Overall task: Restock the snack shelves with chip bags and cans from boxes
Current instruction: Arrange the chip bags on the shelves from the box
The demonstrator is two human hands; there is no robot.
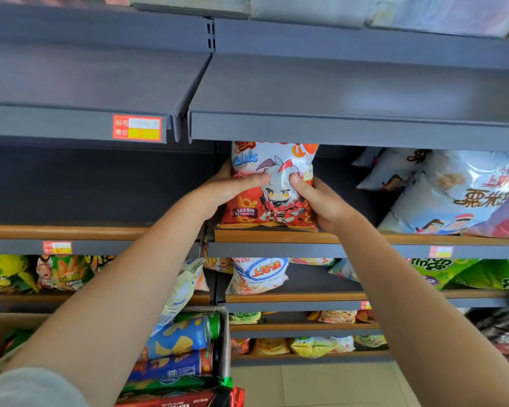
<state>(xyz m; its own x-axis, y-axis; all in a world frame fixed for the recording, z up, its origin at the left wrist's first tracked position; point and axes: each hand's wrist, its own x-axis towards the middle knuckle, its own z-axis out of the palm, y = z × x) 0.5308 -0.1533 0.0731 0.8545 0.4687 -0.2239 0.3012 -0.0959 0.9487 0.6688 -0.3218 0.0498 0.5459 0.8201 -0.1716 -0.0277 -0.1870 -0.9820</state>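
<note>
A red and white chip bag (272, 160) with a cartoon figure stands upright at the left end of a wood-edged shelf (276, 235). My left hand (229, 186) grips its left side, thumb across the front. My right hand (321, 201) grips its right side, thumb pressed on the front. The bag's top is hidden behind the grey shelf (350, 130) above. A cardboard box (225, 342) below my left arm holds chip cans (180, 339) and more bags.
White and blue chip bags (459, 195) lie on the same shelf to the right. The shelf section to the left (71, 186) shows only its dark back wall. Lower shelves carry several snack bags (259, 274). Tiled floor (321, 383) lies at the bottom.
</note>
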